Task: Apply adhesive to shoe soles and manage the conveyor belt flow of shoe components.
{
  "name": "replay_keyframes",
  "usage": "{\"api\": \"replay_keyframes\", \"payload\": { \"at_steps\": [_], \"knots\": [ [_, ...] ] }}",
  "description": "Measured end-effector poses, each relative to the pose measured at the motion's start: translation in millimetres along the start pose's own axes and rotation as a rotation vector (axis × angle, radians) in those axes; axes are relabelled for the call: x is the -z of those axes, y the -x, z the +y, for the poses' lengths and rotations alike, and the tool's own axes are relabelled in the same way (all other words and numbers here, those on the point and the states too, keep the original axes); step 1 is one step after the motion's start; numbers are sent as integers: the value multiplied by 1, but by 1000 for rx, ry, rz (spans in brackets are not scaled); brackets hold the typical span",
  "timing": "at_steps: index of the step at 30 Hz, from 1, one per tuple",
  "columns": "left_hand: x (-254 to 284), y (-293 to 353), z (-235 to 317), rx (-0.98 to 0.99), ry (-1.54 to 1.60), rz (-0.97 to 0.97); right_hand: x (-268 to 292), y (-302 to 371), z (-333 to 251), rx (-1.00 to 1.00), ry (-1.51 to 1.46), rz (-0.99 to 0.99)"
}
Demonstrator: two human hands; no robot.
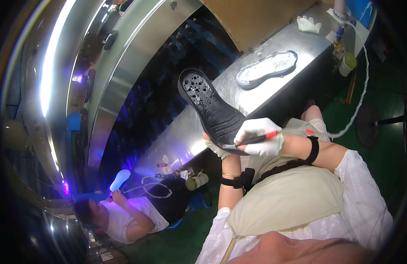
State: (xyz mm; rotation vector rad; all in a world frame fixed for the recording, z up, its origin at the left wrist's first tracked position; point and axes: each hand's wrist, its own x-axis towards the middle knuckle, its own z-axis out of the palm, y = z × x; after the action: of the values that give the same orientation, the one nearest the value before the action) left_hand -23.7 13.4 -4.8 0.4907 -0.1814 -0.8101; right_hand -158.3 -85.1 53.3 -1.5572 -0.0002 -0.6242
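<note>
A black shoe sole (216, 112), its inner side up, is tilted over the edge of the metal bench; its far end is full of small holes and looks wet and shiny. My left hand (215, 145), in a white glove with bare fingertips, grips the near end from the left and below. In my right hand (258, 130), also white-gloved, is a thin brush (255, 139) with a black and red handle. Its pale tip touches the inside of the sole's near end. A second sole (267, 69), dark-rimmed with a whitish inside, lies flat on the bench.
The metal bench (186, 127) runs along a dark conveyor opening (168, 66). A white glove (309, 25) rests at its far end. From the bottles (347, 64) there, a pale hose (365, 83) loops towards my right arm. At left, a seated co-worker (133, 215) holds a glowing bluish sole (120, 179).
</note>
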Motion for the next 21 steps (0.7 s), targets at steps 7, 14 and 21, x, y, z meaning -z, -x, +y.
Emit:
{"api": "replay_keyframes", "payload": {
  "at_steps": [7, 14, 21],
  "knots": [
    [-31, 20, -5, 114, -32, -65, 33, -19, 3, -166, 111, 148],
    [-24, 9, -10, 68, -11, -140, 10, -5, -3, 26, 95, 156],
    [-44, 2, -7, 78, 4, -237, 13, -5, 0, -47, 41, 244]
  ]
}}
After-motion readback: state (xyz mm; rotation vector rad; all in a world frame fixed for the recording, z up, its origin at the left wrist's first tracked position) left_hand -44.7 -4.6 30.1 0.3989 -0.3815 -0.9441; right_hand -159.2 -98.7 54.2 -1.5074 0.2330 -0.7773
